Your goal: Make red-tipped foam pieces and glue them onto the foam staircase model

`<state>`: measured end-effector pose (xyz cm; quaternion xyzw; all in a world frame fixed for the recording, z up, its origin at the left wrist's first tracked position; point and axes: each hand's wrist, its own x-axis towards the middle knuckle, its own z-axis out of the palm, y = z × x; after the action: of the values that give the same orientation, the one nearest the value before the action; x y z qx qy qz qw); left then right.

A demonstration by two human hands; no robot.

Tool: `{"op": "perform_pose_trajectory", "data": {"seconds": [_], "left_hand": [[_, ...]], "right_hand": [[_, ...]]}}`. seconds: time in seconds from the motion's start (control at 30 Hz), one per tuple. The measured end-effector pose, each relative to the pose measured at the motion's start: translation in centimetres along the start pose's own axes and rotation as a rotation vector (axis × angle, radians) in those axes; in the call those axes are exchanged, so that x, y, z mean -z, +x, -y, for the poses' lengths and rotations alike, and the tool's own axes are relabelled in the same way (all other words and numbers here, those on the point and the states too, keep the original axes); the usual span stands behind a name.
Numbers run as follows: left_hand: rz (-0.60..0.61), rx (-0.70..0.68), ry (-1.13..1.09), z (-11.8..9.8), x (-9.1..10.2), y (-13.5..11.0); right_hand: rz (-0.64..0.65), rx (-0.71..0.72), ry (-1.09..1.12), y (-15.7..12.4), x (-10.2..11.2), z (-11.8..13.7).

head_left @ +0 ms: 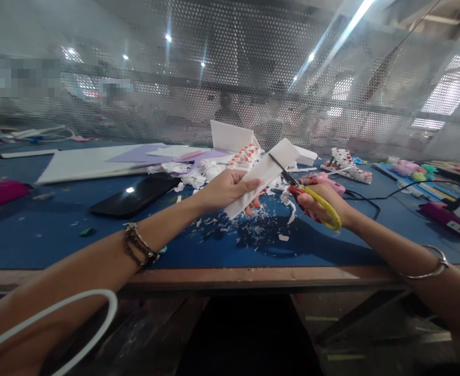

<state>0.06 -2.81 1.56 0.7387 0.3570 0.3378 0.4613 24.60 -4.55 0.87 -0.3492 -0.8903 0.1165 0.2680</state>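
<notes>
A white strip, perhaps foam sheet (259,180), is pinched between the thumb and fingers of my left hand (230,189), tilted up to the right above the blue table. My right hand (318,201) is closed around scissors (324,206) with yellow and red handles. Their dark blades lie across the upper part of the strip; whether they have cut into it I cannot tell. White scraps (198,175) and fine shreds lie on the table beneath and beside my hands. Behind the strip sits a white piece with red dots (248,156).
A black phone (136,196) lies left of my hands, with white and lilac sheets (92,162) behind it. A pink glue gun (326,181) with a black cord lies behind my right hand. Purple pouches (451,222) sit at the right; a perforated metal screen (230,62) stands behind the table.
</notes>
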Motion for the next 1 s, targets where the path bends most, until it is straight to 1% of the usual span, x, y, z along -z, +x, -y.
{"op": "perform_pose_trajectory", "data": {"seconds": [0.17, 0.33, 0.5, 0.63, 0.73, 0.83, 1.0], "left_hand": [[0.017, 0.016, 0.026, -0.1, 0.0, 0.0], [0.073, 0.030, 0.025, -0.3, -0.3, -0.2], [0.074, 0.045, 0.001, -0.2, -0.2, -0.2], [0.078, 0.034, 0.012, -0.2, 0.2, -0.1], [0.050, 0.027, 0.056, -0.3, 0.7, -0.1], [0.032, 0.021, 0.103, -0.3, 1.2, -0.2], [0.065, 0.020, 0.121, -0.5, 2.1, -0.2]], "right_hand": [[0.049, 0.060, 0.017, 0.0, 0.1, 0.5], [0.045, 0.083, 0.016, 0.3, 0.0, 0.7], [-0.038, 0.036, 0.017, 0.3, -0.3, 0.5], [-0.105, -0.018, 0.019, 0.3, -0.4, -0.3], [-0.135, -0.058, 0.034, 0.3, -0.5, -0.9], [-0.138, -0.093, 0.060, 0.2, -0.5, -1.0], [-0.104, -0.138, 0.112, 0.1, -0.6, -0.4]]}}
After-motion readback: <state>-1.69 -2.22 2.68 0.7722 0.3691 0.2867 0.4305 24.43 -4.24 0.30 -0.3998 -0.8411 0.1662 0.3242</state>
